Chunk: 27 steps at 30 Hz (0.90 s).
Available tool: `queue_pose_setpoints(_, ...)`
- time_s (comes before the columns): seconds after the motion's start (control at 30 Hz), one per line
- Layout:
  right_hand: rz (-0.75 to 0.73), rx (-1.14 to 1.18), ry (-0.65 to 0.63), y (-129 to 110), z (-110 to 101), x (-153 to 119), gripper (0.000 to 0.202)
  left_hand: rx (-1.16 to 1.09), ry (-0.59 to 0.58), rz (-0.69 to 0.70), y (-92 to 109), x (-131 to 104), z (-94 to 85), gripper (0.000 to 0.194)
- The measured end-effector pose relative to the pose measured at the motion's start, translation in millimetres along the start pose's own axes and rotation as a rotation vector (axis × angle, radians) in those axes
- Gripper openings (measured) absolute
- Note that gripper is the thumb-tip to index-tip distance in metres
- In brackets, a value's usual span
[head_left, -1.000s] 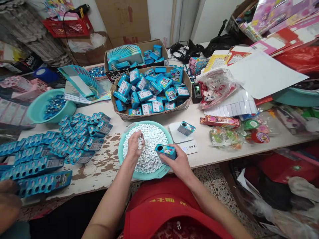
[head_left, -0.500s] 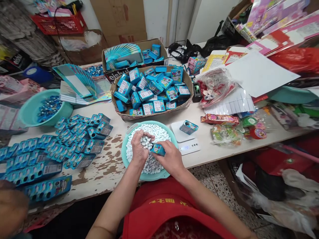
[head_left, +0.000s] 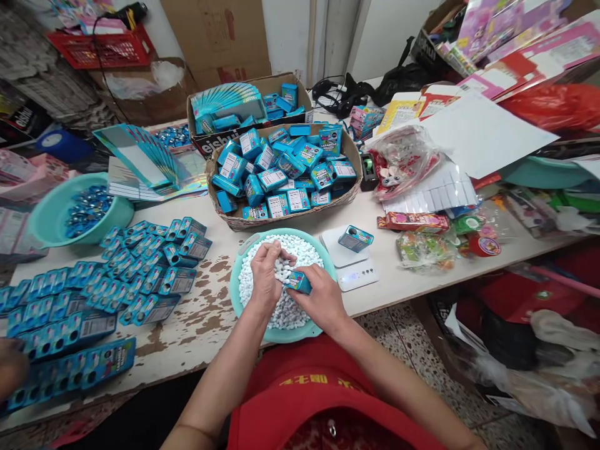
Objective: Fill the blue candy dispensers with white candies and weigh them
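Observation:
My left hand (head_left: 266, 275) is cupped with its fingers curled round a small heap of white candies (head_left: 282, 270). My right hand (head_left: 322, 297) grips a small blue candy box (head_left: 300, 282), tilted so that its end meets the candies in the left palm. Both hands are over a mint-green basin (head_left: 235, 294) filled with loose white candies (head_left: 287, 317). Just right of the basin, another blue box (head_left: 356, 238) stands on a white scale (head_left: 334, 251) with a lit display.
Rows of blue boxes with round holes (head_left: 140, 262) stand at left, near a green bowl (head_left: 44, 215) of shiny blue pieces. A carton (head_left: 229, 219) heaped with blue boxes sits behind the basin. Bagged sweets (head_left: 424, 250) lie at right. Part of another person's blurred hand (head_left: 12, 369) shows at lower left.
Both hands stay over the basin with the box and candies, the left fingers shifting slightly. The other person's hand at lower left has drawn back towards the edge. The view has shifted a little.

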State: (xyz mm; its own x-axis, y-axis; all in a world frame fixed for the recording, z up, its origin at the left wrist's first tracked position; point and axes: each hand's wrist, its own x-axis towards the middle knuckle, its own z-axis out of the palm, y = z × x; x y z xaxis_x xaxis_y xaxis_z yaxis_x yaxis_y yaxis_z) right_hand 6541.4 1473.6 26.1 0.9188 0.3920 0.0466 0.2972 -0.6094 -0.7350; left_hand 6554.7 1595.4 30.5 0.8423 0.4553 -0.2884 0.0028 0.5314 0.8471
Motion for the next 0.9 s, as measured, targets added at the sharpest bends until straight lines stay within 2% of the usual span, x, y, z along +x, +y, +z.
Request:
queue_pose_setpoints(0.17, -0.005, 0.016, 0.065, 0.1, -2.1, 1.1, 0.026, 0.001, 0.044, -0.014, 1.0, 1.3, 3.6, 0.028)
queue_pose_setpoints(0.37, -0.012, 0.011, 0.023, -0.6, -6.6, 4.5, 0.029, 0.014, 0.053, 0.036, 3.4, 1.2, 10.8, 0.031)
queue_pose_setpoints(0.5, -0.015, 0.033, 0.035, 0.9, -7.5, 3.9, 0.028, 0.034, 0.094, 0.003, 1.5, 2.4, 12.9, 0.035)
queue_pose_setpoints(0.67, -0.013, 0.119, 0.065, 1.3, -8.6, 1.7, 0.029, 0.035, 0.079, 0.047, 5.3, 0.7, 17.7, 0.041)
queue_pose_setpoints(0.9, -0.024, 0.213, 0.119, -0.8, -6.4, 1.5, 0.027, 0.062, 0.041, 0.102, 14.2, -6.3, 23.9, 0.026)
